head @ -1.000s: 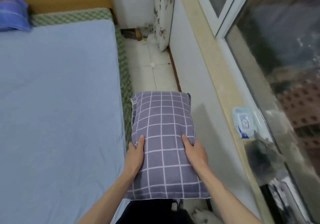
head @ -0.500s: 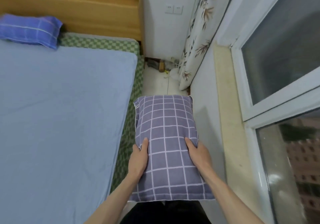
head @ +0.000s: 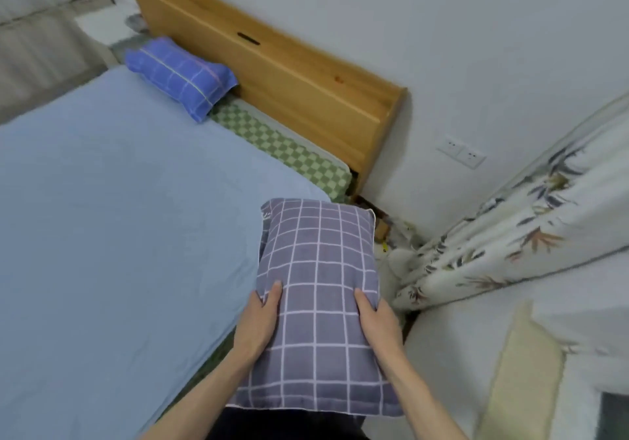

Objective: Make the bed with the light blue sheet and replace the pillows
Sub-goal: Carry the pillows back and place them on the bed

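Observation:
I carry a grey-purple checked pillow (head: 320, 290) in front of me, over the bed's right edge. My left hand (head: 260, 320) grips its left side and my right hand (head: 374, 320) grips its right side, thumbs on top. The light blue sheet (head: 112, 222) lies spread flat over the mattress. A bright blue checked pillow (head: 180, 74) rests at the head of the bed against the wooden headboard (head: 299, 79). A strip of green checked underlay (head: 282, 147) shows between the sheet and the headboard.
A floral curtain (head: 510, 235) hangs at the right, its hem near the floor beside the bed corner. A white wall with two sockets (head: 461, 152) stands behind. A pale window ledge (head: 520, 364) runs along the lower right. Small clutter lies in the floor gap by the headboard.
My view has swung left and up toward the headboard. The pillow, held in both hands the same way, has moved from beside the bed to over its right edge.

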### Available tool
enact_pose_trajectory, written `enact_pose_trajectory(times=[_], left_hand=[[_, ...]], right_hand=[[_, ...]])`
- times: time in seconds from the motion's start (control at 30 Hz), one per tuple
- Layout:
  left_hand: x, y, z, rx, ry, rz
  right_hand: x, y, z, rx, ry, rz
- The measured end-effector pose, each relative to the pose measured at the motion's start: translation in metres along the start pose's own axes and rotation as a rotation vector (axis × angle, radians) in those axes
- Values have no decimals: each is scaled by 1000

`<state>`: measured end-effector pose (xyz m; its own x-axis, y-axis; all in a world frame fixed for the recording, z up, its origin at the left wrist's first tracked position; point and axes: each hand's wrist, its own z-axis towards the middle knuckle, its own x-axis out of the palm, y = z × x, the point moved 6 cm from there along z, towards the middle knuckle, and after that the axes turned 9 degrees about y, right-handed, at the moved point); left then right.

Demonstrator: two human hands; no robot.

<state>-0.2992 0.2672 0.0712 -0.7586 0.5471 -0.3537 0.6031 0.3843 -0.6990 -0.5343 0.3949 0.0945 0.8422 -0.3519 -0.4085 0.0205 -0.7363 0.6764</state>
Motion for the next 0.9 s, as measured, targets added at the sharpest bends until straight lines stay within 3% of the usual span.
enact_pose_trajectory(times=[0.17, 0.43, 0.63, 0.77, 0.9], left_hand=[[-28, -53, 53, -155, -211, -174], [-28, -168, 252, -178, -359, -451], [-40, -220, 332, -245, -402, -580], [-85, -270, 417, -286, -434, -590], [-108, -283, 517, -327, -401, -727]], right_hand=[[-4, 132, 96, -138, 220, -220], [7, 310, 328, -281, 316, -459], [25, 411, 430, -313, 446, -549], [58, 509, 495, -458, 450, -616], [123, 566, 577, -644, 463, -709]])
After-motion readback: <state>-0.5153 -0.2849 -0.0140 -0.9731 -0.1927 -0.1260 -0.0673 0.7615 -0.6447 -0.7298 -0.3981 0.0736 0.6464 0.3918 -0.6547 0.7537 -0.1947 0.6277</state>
